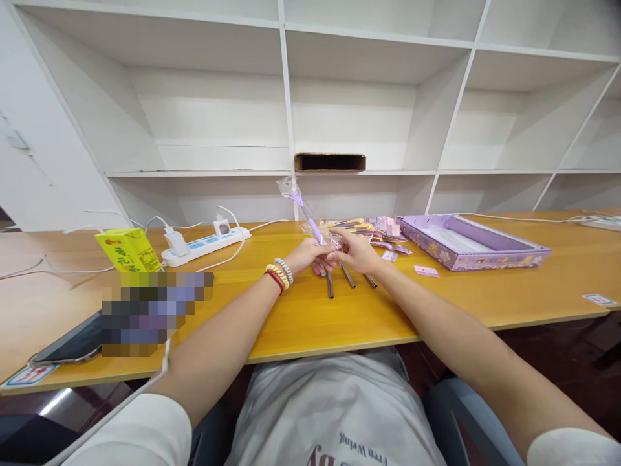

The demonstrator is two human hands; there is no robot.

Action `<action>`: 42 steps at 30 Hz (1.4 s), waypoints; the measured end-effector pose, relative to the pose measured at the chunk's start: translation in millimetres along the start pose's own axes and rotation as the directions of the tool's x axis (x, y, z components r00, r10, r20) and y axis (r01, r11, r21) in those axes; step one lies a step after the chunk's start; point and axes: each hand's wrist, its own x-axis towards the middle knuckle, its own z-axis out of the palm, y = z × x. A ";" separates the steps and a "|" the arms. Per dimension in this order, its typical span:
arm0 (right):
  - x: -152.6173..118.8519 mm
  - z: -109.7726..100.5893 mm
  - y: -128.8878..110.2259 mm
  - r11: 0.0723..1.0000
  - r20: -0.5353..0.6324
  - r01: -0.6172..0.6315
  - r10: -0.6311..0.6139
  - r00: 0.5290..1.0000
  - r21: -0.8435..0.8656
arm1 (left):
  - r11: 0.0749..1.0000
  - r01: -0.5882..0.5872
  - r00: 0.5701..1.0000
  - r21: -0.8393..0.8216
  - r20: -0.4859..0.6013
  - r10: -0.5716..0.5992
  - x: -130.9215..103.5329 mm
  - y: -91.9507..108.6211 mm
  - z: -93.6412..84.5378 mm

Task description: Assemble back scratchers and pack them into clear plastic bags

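My left hand [309, 255] is closed around a purple stick with a claw-like end, seemingly a back scratcher [314, 228], in a clear plastic bag [286, 188]. It points up and away from me, over the table. From the right, my right hand [359, 251] meets it, fingers bent at the lower end of the bag; the exact grip is partly hidden. Below the hands, metal rods [330, 286] stick out toward me on the table. Behind my right hand lies a pile of packaged pieces [383, 226] in purple and yellow.
A purple open box [495, 259] stands on the right, with a pink card [426, 271] beside it. On the left are a power strip [208, 246] with cables, a yellow carton [129, 251] and a phone [72, 338]. White shelves [286, 90] rise behind the table.
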 end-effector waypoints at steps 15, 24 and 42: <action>1.0 -4.7 -3.4 0.995 0.101 -0.081 0.074 0.992 0.065 | 1.000 -0.006 1.000 -0.002 0.028 0.006 1.7 -5.5 -0.6; 0.3 -3.5 -7.2 0.996 0.114 -0.048 0.040 0.993 0.069 | 0.999 -0.006 1.000 0.052 -0.004 0.006 4.5 -6.5 -1.8; 3.2 -6.4 -6.5 0.999 0.147 0.005 -0.010 0.989 0.040 | 0.994 -0.106 0.975 0.007 -0.196 0.105 5.1 -7.5 -13.4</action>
